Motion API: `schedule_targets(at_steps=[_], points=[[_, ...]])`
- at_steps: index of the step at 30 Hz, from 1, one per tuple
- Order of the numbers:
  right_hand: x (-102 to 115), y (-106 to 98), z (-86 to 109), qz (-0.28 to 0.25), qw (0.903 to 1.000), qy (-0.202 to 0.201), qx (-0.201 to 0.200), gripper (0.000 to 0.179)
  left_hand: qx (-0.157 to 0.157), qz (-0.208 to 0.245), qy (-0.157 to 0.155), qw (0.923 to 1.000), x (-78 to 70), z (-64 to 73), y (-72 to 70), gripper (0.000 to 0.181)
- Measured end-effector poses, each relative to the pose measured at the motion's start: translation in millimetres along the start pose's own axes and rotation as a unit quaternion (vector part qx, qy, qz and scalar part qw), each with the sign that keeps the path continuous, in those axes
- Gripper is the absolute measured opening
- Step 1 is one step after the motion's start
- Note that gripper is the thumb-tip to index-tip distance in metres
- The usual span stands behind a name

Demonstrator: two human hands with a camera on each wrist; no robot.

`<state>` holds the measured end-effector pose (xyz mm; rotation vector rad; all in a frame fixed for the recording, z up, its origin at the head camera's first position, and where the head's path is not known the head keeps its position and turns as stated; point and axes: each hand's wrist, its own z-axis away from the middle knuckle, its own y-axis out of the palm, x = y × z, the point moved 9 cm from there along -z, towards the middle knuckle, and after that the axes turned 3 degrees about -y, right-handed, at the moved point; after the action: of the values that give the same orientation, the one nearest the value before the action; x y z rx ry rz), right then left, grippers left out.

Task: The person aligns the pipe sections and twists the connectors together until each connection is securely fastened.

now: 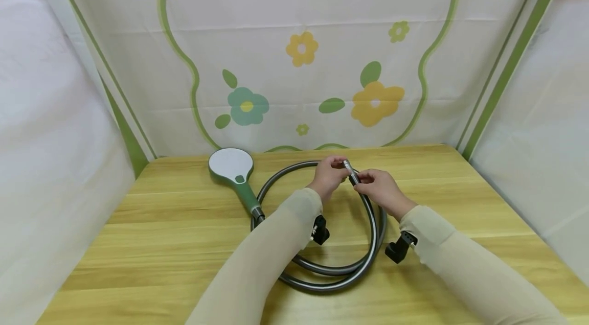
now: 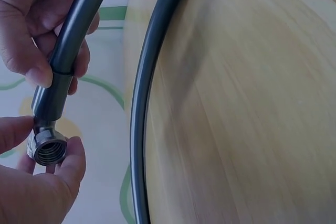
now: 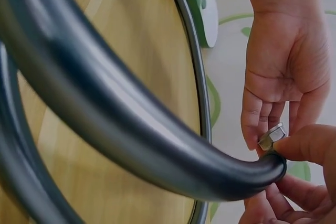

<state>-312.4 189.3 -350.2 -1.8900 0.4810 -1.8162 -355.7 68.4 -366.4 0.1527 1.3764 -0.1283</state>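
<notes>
A dark grey shower hose (image 1: 322,287) lies in loops on the table, one end lifted between both hands. At that end, my left hand (image 1: 327,177) pinches a silver threaded nut (image 2: 37,142) between thumb and fingers; its opening faces the left wrist camera. Just behind the nut, my right hand (image 1: 383,193) grips the dark sleeve (image 2: 51,95) of the hose with thumb and fingertips. A shower head (image 1: 231,164) with a white face and green handle (image 1: 246,195) lies left of the hands, the hose joined to its handle. My left sleeve covers part of the hose.
The wooden table (image 1: 161,243) carries the shower head and hose. A white cloth with printed flowers (image 1: 301,49) hangs behind the table, and pale cloth walls (image 1: 60,110) stand at both sides. Black wrist cameras (image 1: 401,247) sit below both wrists, near the hose loops.
</notes>
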Motion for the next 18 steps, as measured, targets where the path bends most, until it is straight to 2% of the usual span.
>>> schedule_targets(at_steps=[12, 18], points=[[-24, 0, -4.0, -0.037, 0.9988, 0.032, 0.007, 0.038, 0.024, -0.022, -0.001, 0.9995, 9.5, -7.6, 5.7, 0.036], [-34, -1, -3.7, -0.052, 0.9982, 0.028, 0.015, 0.040, 0.037, -0.035, -0.005, 0.9987, 14.4, -9.2, 9.8, 0.036]])
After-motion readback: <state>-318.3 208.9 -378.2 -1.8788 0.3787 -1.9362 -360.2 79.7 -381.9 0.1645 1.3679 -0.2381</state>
